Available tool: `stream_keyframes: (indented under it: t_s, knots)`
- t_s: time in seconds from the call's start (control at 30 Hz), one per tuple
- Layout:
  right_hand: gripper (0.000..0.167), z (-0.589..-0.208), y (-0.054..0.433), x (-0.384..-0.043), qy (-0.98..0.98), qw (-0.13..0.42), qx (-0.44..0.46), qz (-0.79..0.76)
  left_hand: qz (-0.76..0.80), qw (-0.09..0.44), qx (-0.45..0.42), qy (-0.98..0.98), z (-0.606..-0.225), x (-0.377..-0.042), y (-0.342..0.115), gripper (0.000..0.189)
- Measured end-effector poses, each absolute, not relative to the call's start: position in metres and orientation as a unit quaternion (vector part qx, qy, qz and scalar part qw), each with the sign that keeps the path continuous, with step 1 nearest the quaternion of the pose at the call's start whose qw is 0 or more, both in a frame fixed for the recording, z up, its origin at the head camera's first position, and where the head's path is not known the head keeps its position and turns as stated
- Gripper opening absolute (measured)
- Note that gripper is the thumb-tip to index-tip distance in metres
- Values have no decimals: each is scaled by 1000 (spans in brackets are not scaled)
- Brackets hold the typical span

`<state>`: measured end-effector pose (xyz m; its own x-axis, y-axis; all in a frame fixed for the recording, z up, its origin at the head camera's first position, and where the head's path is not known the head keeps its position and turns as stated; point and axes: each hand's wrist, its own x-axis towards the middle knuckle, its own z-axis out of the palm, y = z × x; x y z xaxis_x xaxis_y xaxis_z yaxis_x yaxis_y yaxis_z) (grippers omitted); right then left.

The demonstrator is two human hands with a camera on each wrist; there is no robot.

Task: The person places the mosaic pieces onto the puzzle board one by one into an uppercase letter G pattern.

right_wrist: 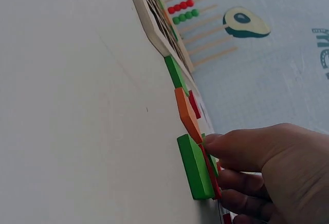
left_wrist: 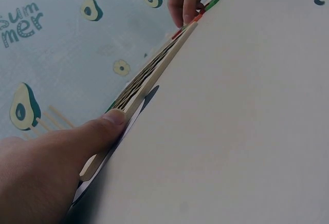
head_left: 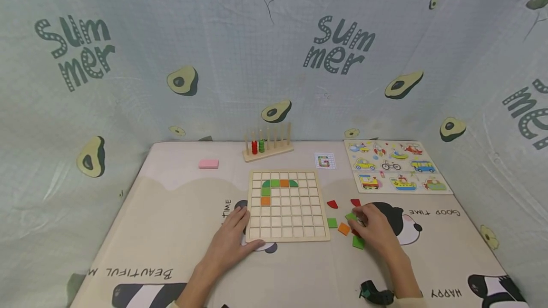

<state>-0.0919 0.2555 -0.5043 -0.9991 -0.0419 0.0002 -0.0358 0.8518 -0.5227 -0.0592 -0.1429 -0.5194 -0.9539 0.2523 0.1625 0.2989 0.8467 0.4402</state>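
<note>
A wooden grid board [head_left: 287, 239] lies in the middle of the table with green and orange tiles [head_left: 275, 183] set in an arch at its upper left. My left hand [head_left: 231, 236] rests at the board's lower left corner, fingers along the left side. In the left wrist view its thumb [left_wrist: 110, 118] presses the front edge. Right of the board, my right hand [head_left: 374, 227] pinches a green tile [head_left: 350, 216] between thumb and fingertips. Around it lie an orange square tile [head_left: 344, 228], green squares [head_left: 358, 242] and red quarter-round tiles [head_left: 332, 204]. The right fingers partly hide a red tile.
Behind the board stands a wooden peg rack [head_left: 269, 152] with red and green beads. A pattern card [head_left: 325, 160] and a vehicle puzzle board [head_left: 400, 189] lie at the back right, a pink block [head_left: 209, 164] at the back left. A black strap-like item [head_left: 376, 294] is near the right forearm.
</note>
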Motion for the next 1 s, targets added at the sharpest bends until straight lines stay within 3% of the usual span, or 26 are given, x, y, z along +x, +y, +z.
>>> stream_keyframes:
  t_s: [0.43,1.0]
  knots:
    - [40,-502,254,-94,963,28,-30,-268,-231,57,-147,-960,-521,-61,-143,91]
    - [25,-497,252,-96,954,46,-29,-296,-226,38,-138,-964,-520,-62,-142,92]
